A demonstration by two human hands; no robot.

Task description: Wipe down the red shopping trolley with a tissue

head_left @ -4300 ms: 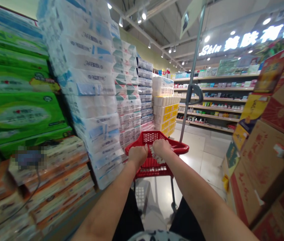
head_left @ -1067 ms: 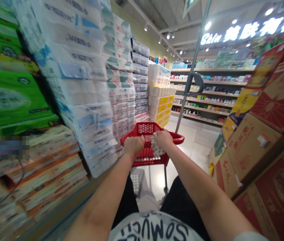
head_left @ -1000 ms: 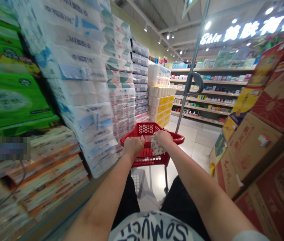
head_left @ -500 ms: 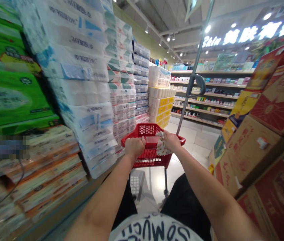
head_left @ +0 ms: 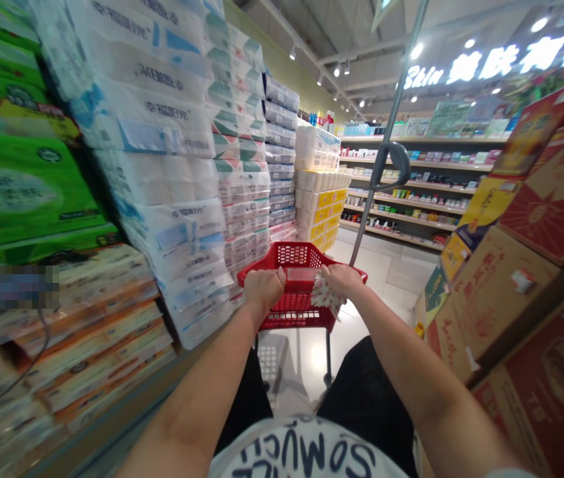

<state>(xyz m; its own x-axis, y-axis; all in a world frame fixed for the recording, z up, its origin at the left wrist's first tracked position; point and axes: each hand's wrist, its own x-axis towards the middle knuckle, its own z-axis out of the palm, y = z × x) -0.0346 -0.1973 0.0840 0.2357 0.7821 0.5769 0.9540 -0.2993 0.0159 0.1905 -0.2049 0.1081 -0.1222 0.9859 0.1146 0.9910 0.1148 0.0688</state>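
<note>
Apparently wiping handle (head_left: 300, 284) of cart (head_left: 296, 303) with cloth (head_left: 326, 296), in aisle (head_left: 389, 299) between packs (head_left: 162, 166) and boxes (head_left: 511, 285). With left hand (head_left: 265, 289), clasping handle's left part; with right hand (head_left: 344, 279), bunching cloth at right part. Next, likely: brace left, press cloth flat, slide along handle.

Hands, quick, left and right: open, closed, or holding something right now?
Left hand: closed around the red cart handle.
Right hand: closed, holding a patterned cloth at the same handle.
</note>
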